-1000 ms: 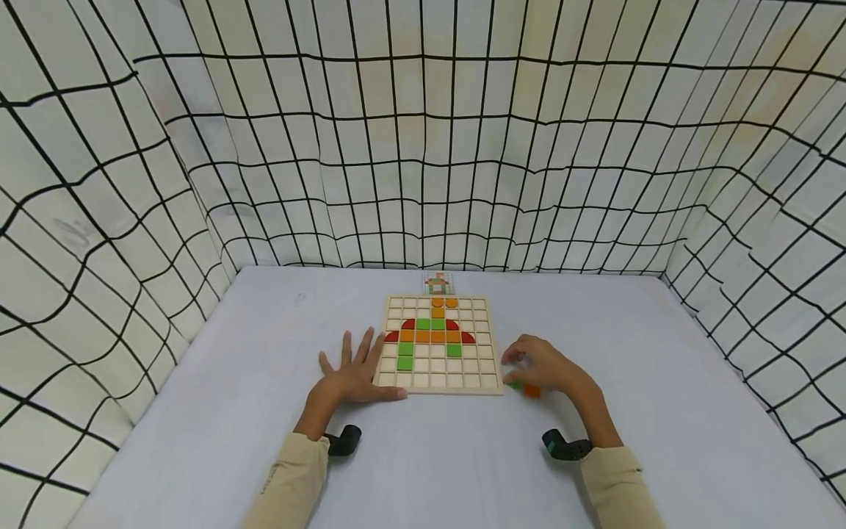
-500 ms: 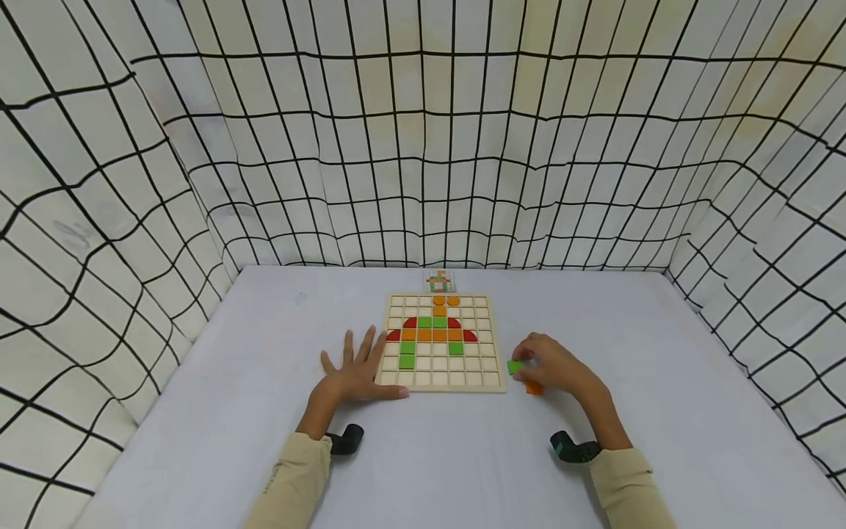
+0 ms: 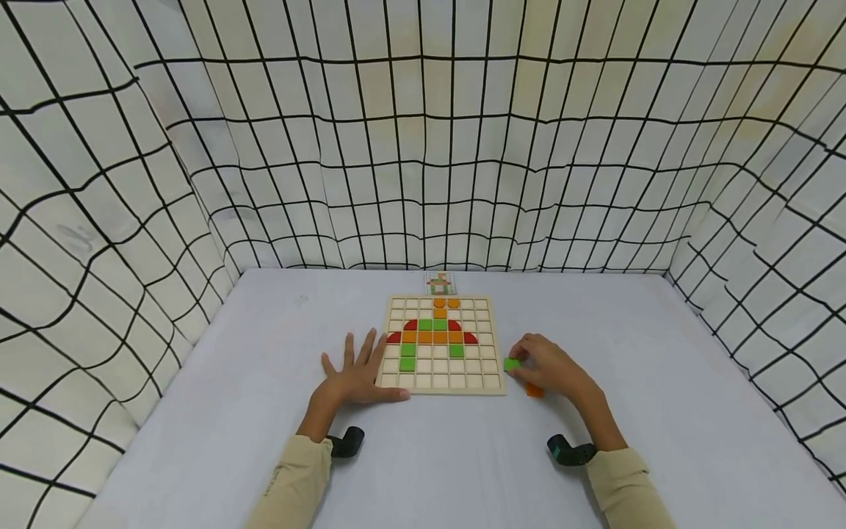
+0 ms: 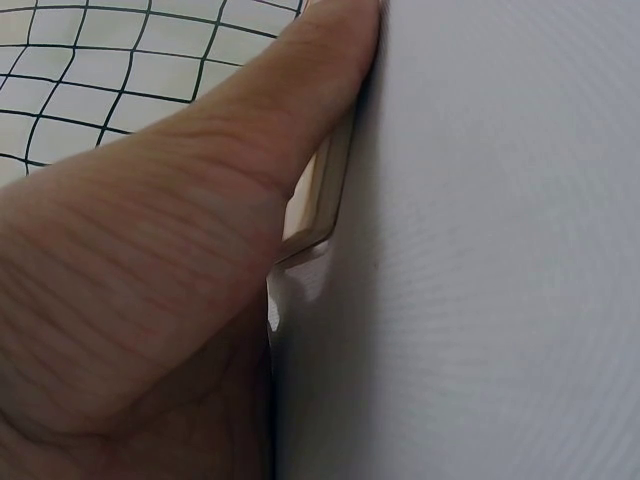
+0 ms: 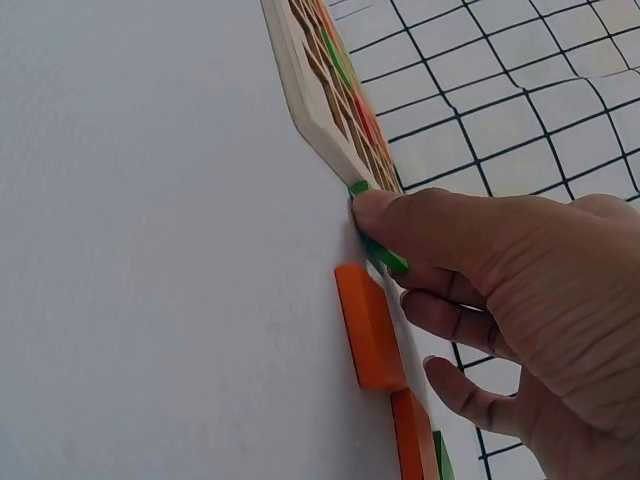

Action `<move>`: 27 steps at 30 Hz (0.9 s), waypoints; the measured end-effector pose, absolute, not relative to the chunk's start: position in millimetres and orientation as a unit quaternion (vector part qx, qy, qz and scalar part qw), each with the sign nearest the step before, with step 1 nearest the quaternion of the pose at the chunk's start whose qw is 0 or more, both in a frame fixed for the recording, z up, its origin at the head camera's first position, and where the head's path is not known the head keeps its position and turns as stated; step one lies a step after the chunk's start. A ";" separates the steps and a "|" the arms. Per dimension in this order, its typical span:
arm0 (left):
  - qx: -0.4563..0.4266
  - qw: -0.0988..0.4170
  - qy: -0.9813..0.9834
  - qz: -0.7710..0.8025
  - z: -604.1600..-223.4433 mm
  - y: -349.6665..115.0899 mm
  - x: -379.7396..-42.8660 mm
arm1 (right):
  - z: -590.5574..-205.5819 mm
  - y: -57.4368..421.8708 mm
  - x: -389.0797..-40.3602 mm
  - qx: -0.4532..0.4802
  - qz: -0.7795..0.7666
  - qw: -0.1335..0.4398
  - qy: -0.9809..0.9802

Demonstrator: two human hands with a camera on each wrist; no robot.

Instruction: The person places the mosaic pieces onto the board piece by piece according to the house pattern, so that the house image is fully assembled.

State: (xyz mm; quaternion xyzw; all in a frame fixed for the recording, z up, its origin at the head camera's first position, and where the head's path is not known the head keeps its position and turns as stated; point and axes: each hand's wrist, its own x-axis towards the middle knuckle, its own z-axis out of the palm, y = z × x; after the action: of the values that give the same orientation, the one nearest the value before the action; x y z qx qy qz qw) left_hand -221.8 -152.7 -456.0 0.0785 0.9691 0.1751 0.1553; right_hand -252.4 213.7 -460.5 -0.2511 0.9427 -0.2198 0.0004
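A wooden grid board (image 3: 469, 380) lies on the table, bearing green, orange and red pieces laid in a pattern. My left hand (image 3: 355, 376) rests at its left side with fingers spread, the thumb along the near left corner. In the left wrist view that thumb (image 4: 290, 90) covers part of the board's edge. Just off the board's right edge, my right hand (image 3: 550, 364) pinches a green square tile (image 3: 511, 364) between thumb and finger. Orange blocks (image 5: 368, 325) lie under and beside this hand, with a bit of another green piece (image 5: 442, 456) behind them.
A small pattern card (image 3: 440, 283) lies against the board's far edge. The white table (image 3: 264, 316) is enclosed by walls hung with black netting (image 3: 423, 162). A dark wrist device (image 3: 570, 451) sits on each forearm.
My right hand has taken hold of the green tile beside the board and shifted it slightly toward the board's edge. My left hand stays in place.
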 end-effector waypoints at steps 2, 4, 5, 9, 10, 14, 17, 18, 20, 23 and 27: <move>0.079 0.153 0.969 0.176 -455.0 -152.4 -221.7 | -458.9 211.5 -252.6 -0.249 -0.210 -0.002 0.945; 0.079 0.152 0.969 0.176 -453.4 -152.0 -221.8 | -456.7 209.9 -252.5 -0.247 -0.201 -0.004 0.948; 0.079 0.152 0.969 0.175 -452.9 -152.1 -221.9 | -455.3 209.1 -252.2 -0.245 -0.199 -0.004 0.949; 0.077 0.156 0.970 0.172 -450.1 -152.7 -221.9 | -449.6 205.9 -251.0 -0.237 -0.202 -0.001 0.950; 0.077 0.156 0.970 0.170 -449.8 -153.1 -221.9 | -448.4 204.5 -251.1 -0.235 -0.206 0.000 0.950; 0.076 0.155 0.970 0.172 -449.1 -154.8 -222.3 | -445.7 194.6 -253.8 -0.240 -0.226 0.007 0.944; 0.077 0.153 0.969 0.177 -449.8 -155.1 -222.9 | -445.9 184.9 -257.5 -0.253 -0.230 0.010 0.940; 0.077 0.153 0.969 0.177 -450.3 -154.9 -222.9 | -446.2 181.7 -258.6 -0.261 -0.230 0.009 0.937; 0.079 0.155 0.969 0.178 -451.3 -154.4 -222.3 | -447.0 175.4 -259.7 -0.273 -0.229 0.009 0.934; 0.081 0.160 0.968 0.175 -453.0 -153.3 -221.3 | -447.8 165.9 -260.2 -0.288 -0.227 0.014 0.930; 0.079 0.158 0.969 0.175 -453.7 -152.6 -219.9 | -447.5 152.5 -261.1 -0.300 -0.235 0.025 0.924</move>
State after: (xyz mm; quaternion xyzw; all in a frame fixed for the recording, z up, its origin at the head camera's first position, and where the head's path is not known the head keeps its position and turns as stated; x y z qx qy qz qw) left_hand -219.9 -152.6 -453.7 0.0789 0.9687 0.1748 0.1577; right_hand -261.1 152.5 -447.5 -0.3001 0.9243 -0.2345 0.0247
